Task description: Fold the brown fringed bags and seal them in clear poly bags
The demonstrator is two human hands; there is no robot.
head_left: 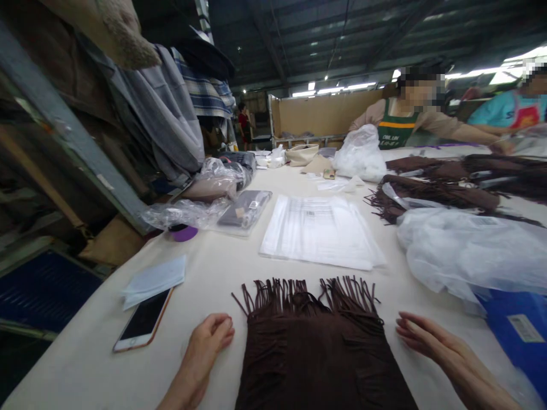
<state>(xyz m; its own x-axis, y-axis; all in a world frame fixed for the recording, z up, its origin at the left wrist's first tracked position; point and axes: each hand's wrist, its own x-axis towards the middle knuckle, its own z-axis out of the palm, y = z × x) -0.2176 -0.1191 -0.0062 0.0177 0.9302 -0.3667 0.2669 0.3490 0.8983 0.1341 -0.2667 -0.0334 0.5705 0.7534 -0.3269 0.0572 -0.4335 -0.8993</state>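
A dark brown fringed scarf (316,359) lies folded flat on the table in front of me, its tassels pointing away. My left hand (209,341) is just left of the scarf, fingers loosely bent, holding nothing visible. On the other side, my right hand (427,339) has its fingers stretched out side by side, with nothing in it. Both hands appear apart from the scarf's edges. Beyond the fringe lies a stack of clear plastic bags (320,233). The lower end of the scarf runs out of view.
A phone (143,322) lies partly under folded pale paper (156,279) at left. Bagged items (245,208) sit farther back. Crumpled plastic (465,250), a blue packet (517,330) and more brown scarves (444,196) are at right. A co-worker in a green apron (397,125) stands across the table (85,364).
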